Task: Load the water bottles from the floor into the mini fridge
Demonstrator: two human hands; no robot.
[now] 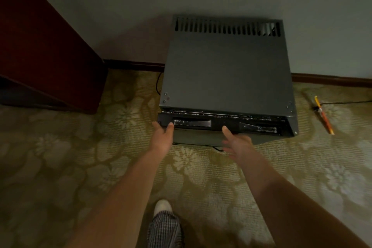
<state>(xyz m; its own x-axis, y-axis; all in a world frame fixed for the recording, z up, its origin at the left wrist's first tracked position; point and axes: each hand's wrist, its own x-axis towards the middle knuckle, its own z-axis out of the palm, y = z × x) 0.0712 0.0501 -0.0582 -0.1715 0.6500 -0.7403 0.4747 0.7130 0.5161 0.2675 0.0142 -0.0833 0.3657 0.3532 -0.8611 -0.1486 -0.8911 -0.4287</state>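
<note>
Left hand: fingers and thumb clamp the left end of the mini fridge door's top edge.
Right hand: thumb lies on the same edge; fingers hidden, grip unclear.
Mini fridge: dark box, standing on patterned carpet against the wall.

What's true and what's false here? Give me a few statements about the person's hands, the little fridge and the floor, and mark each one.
1. The left hand grips the left corner of the door of the mini fridge. True.
2. A water bottle stands on top of the fridge. False: no bottle is in view anywhere.
3. The right hand holds a bottle. False: it holds nothing, and its thumb reaches up to the door's top edge.
4. An orange stick lies on the carpet to the right of the fridge. True.
5. The floor is bare wood. False: it is a flower-patterned carpet.
</note>
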